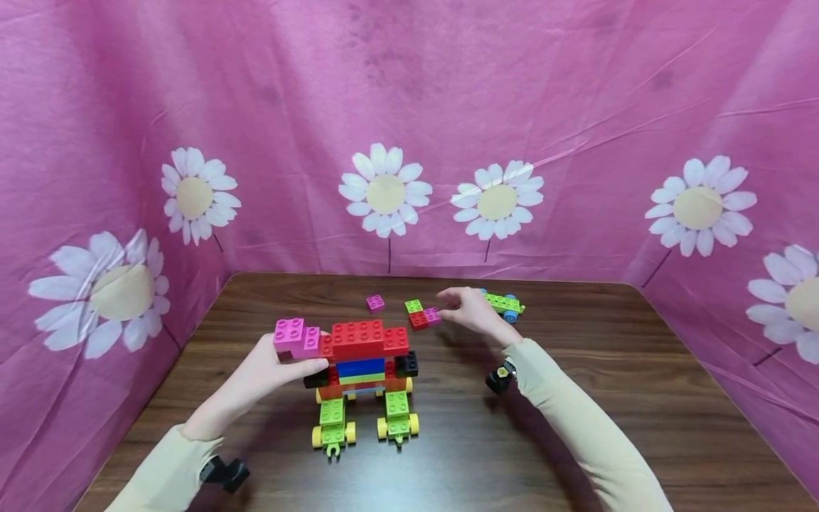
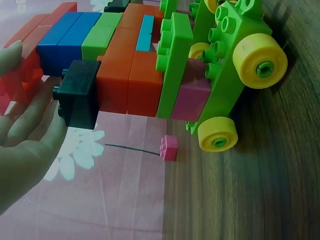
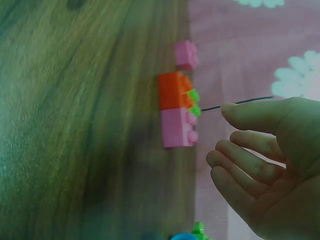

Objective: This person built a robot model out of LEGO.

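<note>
A toy-brick figure (image 1: 357, 340) stands on the table, with red bricks on top, blue and green layers in the middle and yellow-wheeled green bases (image 1: 333, 411) below. My left hand (image 1: 259, 377) grips its upper left side, thumb in front, near pink bricks (image 1: 290, 333). In the left wrist view, a black brick (image 2: 79, 95) juts out beside the fingers. Beyond the figure, my right hand (image 1: 472, 311) hovers beside a small pink brick (image 1: 432, 316). Its fingers are loosely bent, and the right wrist view shows nothing between them. A red brick (image 3: 171, 91) adjoins that pink one.
Behind the red brick lies a green brick (image 1: 413, 306). Another pink brick (image 1: 375, 303) lies farther left. Right of my right hand is a green wheeled base (image 1: 505, 304) with blue wheels. A pink flowered cloth (image 1: 435, 92) hangs along the table's far edge.
</note>
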Demonstrator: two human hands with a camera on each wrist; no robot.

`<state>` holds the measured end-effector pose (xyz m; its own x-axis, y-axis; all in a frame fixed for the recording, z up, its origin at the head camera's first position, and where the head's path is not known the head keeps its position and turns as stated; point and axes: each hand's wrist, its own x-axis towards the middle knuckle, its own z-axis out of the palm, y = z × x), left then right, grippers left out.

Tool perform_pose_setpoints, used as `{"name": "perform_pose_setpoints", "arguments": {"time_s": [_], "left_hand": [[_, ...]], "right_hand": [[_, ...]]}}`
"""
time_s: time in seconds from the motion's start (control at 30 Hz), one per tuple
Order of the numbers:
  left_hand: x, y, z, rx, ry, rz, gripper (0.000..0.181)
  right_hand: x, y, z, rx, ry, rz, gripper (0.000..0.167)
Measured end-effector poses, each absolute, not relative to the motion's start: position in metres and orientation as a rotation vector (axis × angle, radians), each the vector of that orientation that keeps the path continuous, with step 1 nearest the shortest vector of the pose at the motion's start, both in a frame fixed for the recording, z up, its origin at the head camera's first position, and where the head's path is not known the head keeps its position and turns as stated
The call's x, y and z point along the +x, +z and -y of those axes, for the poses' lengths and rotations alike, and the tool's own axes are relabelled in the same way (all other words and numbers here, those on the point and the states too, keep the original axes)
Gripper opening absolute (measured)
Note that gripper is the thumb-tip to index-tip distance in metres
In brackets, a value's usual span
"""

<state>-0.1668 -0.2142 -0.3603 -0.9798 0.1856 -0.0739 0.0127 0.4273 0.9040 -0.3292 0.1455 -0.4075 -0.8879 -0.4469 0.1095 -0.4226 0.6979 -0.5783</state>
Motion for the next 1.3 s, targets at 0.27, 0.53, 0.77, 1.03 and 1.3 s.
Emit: {"name": "perform_pose_setpoints", "arguments": {"time_s": [0.27, 0.53, 0.77, 1.03, 1.3], "left_hand": [[-0.168, -0.363, 0.221, 0.311, 1.646, -2.473, 0.048], [-0.17, -0.368, 0.221, 0.307, 1.708, -2.386, 0.054], [-0.172, -0.374, 0.219, 0.297, 1.709, -2.363, 0.059], [-0.171, -0.374, 0.212, 0.258, 1.701, -2.306, 0.059], [-0.173, -0.373, 0.214, 0.313, 1.717, -2.326, 0.058]], "right_hand": [[-0.344, -0.424, -0.137, -0.696, -0.87, -2.818, 0.048], [-0.35, -0.432, -0.134, -0.646, -0.815, -2.829, 0.047], [-0.35, -0.434, -0.133, -0.652, -0.831, -2.834, 0.042], [-0.341, -0.425, -0.141, -0.68, -0.853, -2.866, 0.034], [-0.32, -0.4, -0.148, -0.8, -0.987, -2.913, 0.031]]}}
